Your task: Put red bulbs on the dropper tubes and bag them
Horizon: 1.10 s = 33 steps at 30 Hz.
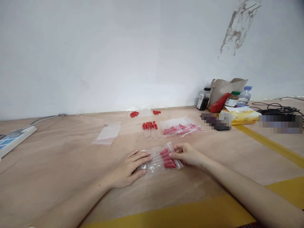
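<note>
A clear zip bag (156, 163) lies on the table in front of me, holding several droppers with red rubber bulbs (166, 158) toward its right end. My left hand (131, 166) rests with outstretched fingers over the bag's left end. At the zip edge on the right, my right hand (184, 153) pinches the plastic between thumb and fingers. Just beyond the bag sits a loose group of red-bulbed droppers (150, 126). Filled zip bags (181, 126) overlap to the right of that group, and flat zip bags (106, 133) lie to its left.
Red rubber bulbs (134, 114) lie near the wall on clear plastic. At right stand a dark bottle (203, 100), a beige bag (220, 90), a green-capped jar (232, 98), a water bottle (245, 96) and a yellow tissue pack (244, 116). A power strip (17, 139) lies far left.
</note>
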Available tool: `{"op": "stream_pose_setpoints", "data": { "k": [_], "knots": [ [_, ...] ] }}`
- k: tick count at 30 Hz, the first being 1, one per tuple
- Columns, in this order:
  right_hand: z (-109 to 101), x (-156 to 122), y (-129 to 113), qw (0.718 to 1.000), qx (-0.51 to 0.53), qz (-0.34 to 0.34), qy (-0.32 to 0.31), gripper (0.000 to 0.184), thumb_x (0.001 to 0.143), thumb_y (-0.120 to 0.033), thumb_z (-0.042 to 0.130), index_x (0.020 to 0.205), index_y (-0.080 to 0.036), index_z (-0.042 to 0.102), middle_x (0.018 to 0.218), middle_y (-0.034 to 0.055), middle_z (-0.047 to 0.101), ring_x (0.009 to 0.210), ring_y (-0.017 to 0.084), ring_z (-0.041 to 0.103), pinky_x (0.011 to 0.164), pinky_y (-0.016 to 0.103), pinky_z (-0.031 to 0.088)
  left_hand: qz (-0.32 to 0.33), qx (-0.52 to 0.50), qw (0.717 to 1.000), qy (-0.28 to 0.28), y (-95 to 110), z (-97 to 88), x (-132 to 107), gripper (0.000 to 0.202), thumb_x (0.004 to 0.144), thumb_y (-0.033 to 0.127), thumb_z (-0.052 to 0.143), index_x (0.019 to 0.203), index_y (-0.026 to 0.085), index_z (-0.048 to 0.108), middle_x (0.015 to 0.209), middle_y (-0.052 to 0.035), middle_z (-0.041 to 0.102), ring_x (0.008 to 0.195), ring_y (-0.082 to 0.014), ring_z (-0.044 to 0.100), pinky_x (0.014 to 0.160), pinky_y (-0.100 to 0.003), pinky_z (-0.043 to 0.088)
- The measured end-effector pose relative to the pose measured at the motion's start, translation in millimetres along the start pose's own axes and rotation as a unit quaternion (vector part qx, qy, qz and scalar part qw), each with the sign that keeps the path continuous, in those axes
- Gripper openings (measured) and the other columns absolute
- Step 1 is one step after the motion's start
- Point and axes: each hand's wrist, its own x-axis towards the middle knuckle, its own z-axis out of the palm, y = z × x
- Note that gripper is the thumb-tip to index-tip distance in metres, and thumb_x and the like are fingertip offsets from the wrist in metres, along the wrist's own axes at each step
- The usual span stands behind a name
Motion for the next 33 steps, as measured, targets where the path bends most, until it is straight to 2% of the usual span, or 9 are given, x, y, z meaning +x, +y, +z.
{"op": "stream_pose_setpoints", "data": {
  "k": [4, 8, 10, 13, 17, 20, 22, 27, 33],
  "knots": [
    [0.9, -0.8, 0.4, 0.999, 0.034, -0.006, -0.006, 0.034, 0.059, -0.043, 0.069, 0.063, -0.016, 0.048, 0.044, -0.0072, 0.048, 0.036, 0.004, 0.039, 0.034, 0.016, 0.025, 0.000, -0.016, 1.000, 0.008, -0.5, 1.8, -1.3, 0.044, 0.090, 0.033, 0.038, 0.133, 0.031, 0.029, 0.138, 0.0007, 0.034, 0.127, -0.0179, 0.030, 0.108, -0.042, 0.016],
    [-5.3, -3.1, -1.4, 0.995, 0.091, -0.004, -0.049, 0.032, 0.066, -0.045, 0.063, 0.071, -0.018, 0.047, 0.040, -0.0087, 0.046, 0.029, 0.004, 0.035, 0.029, 0.015, 0.020, -0.021, -0.042, 0.997, 0.054, -1.1, 3.7, -2.7, 0.045, 0.089, 0.034, 0.038, 0.133, 0.029, 0.030, 0.143, -0.0005, 0.023, 0.130, -0.0185, 0.023, 0.105, -0.037, 0.025],
    [-12.3, -4.2, -2.2, 0.988, 0.145, -0.017, -0.041, 0.031, 0.067, -0.043, 0.064, 0.074, -0.018, 0.048, 0.041, -0.0086, 0.047, 0.028, 0.004, 0.036, 0.028, 0.015, 0.021, -0.049, -0.019, 0.995, 0.088, -6.3, 2.3, -3.3, 0.044, 0.089, 0.035, 0.037, 0.132, 0.028, 0.032, 0.144, -0.0014, 0.020, 0.131, -0.0198, 0.020, 0.105, -0.037, 0.026],
    [-28.6, -4.2, -4.2, 0.971, 0.233, -0.049, 0.026, 0.026, 0.065, -0.036, 0.067, 0.074, -0.018, 0.050, 0.045, -0.0083, 0.049, 0.030, 0.003, 0.037, 0.028, 0.014, 0.025, -0.115, 0.068, 0.979, 0.157, -28.0, -3.3, -6.1, 0.044, 0.087, 0.040, 0.038, 0.129, 0.026, 0.038, 0.141, -0.0037, 0.026, 0.130, -0.0219, 0.020, 0.106, -0.044, 0.019],
    [-54.4, 3.7, -11.4, 0.938, 0.305, -0.098, 0.130, 0.017, 0.067, -0.025, 0.067, 0.075, -0.019, 0.053, 0.048, -0.0073, 0.051, 0.036, 0.004, 0.044, 0.032, 0.013, 0.033, -0.246, 0.148, 0.927, 0.243, -78.6, -13.5, -18.2, 0.049, 0.084, 0.048, 0.038, 0.122, 0.018, 0.046, 0.136, -0.0105, 0.034, 0.129, -0.0252, 0.023, 0.105, -0.047, 0.018],
    [-63.0, 18.4, -19.7, 0.916, 0.326, -0.110, 0.207, 0.011, 0.071, -0.019, 0.063, 0.071, -0.018, 0.051, 0.050, -0.0054, 0.055, 0.039, 0.005, 0.050, 0.036, 0.013, 0.042, -0.302, 0.145, 0.915, 0.226, -112.2, -20.3, -30.7, 0.048, 0.083, 0.049, 0.038, 0.119, 0.019, 0.051, 0.136, -0.0113, 0.035, 0.129, -0.0261, 0.024, 0.103, -0.046, 0.021],
    [-59.4, 31.1, -24.7, 0.904, 0.337, -0.099, 0.243, 0.011, 0.074, -0.015, 0.058, 0.070, -0.018, 0.048, 0.052, -0.0043, 0.057, 0.041, 0.006, 0.053, 0.039, 0.014, 0.046, -0.313, 0.127, 0.919, 0.201, -124.0, -23.2, -36.6, 0.046, 0.084, 0.049, 0.035, 0.117, 0.022, 0.054, 0.137, -0.0103, 0.033, 0.129, -0.0258, 0.022, 0.103, -0.045, 0.022],
    [-28.9, 61.9, -26.8, 0.897, 0.328, -0.074, 0.286, 0.018, 0.077, -0.013, 0.053, 0.068, -0.020, 0.039, 0.046, -0.0070, 0.052, 0.040, 0.008, 0.055, 0.038, 0.016, 0.047, -0.310, 0.122, 0.935, 0.124, -123.2, -25.3, -37.5, 0.043, 0.085, 0.050, 0.031, 0.118, 0.031, 0.052, 0.139, -0.0042, 0.030, 0.130, -0.0258, 0.020, 0.103, -0.048, 0.017],
    [-0.2, 77.0, -13.5, 0.918, 0.262, -0.078, 0.286, 0.020, 0.072, -0.016, 0.059, 0.066, -0.019, 0.041, 0.048, -0.0050, 0.054, 0.046, 0.011, 0.059, 0.046, 0.021, 0.052, -0.318, 0.109, 0.935, 0.114, -121.9, -22.1, -34.9, 0.051, 0.085, 0.052, 0.028, 0.124, 0.024, 0.047, 0.135, -0.0036, 0.038, 0.127, -0.0229, 0.029, 0.103, -0.041, 0.023]
  ]
}}
